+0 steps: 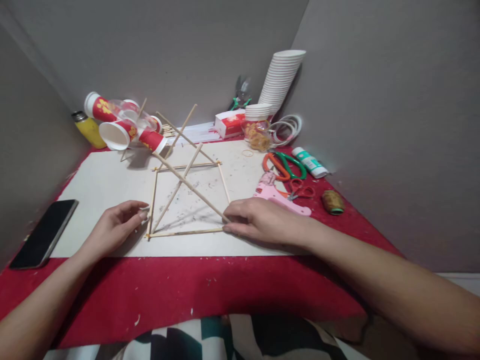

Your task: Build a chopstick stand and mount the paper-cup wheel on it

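Observation:
A frame of thin wooden sticks (pixel 186 194) lies on a pale board (pixel 105 185): a square base with several sticks slanting up and crossing over it. My right hand (pixel 255 221) is closed, pinching the base's near right corner where a slanting stick meets it. My left hand (pixel 116 227) rests on the board, fingers curled, fingertips touching the left side stick near the near left corner.
A black phone (pixel 44 232) lies at the left on the red cloth (pixel 187 290). Behind: red paper cups (pixel 123 125), a yellow bottle (pixel 89 130), stacked white cups (pixel 281 80), rubber bands (pixel 257 137). Right: scissors (pixel 285 166), pink glue gun (pixel 279 197), glue tube (pixel 309 162), twine spool (pixel 332 202).

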Demonstrator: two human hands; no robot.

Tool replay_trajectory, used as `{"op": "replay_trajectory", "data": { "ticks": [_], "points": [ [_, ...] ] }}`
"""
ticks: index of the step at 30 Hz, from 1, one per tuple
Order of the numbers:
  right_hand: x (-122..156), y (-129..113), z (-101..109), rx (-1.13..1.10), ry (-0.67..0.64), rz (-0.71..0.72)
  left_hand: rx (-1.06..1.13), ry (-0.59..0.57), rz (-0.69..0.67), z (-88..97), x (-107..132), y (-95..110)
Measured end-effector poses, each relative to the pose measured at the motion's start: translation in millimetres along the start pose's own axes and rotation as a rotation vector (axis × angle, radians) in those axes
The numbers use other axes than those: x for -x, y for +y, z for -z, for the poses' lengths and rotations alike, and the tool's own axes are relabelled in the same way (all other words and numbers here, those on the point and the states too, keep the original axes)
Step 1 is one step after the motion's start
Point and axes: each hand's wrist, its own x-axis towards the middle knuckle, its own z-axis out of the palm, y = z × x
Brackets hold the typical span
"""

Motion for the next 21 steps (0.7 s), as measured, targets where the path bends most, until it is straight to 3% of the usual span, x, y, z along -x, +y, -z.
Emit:
{"op": "replay_trajectory", "data": {
  "ticks": [5, 9, 13, 21],
  "points": [
    [-1.0, 5.9, -5.7, 0.025, 0.002, 0.008, -0.047, 0.028, -0.005, -4.4, -7.3, -5.0],
    [-2.1, 11.7, -9.9, 0.041, -0.010, -0.015, -0.153, -0.001, -0.014, -3.8, -17.2, 0.1],
    [-2.0, 12.3, -10.7, 0.024, -0.006, -0.021, -0.263, 0.043, -0.066, -7.3, -33.4, 4.0],
    [-3.5, 11.1, -10.3, 0.048, -0.019, -0.033, -0.249, 0.083, -0.124, -16.1, -56.0, -1.6]
  ]
}}
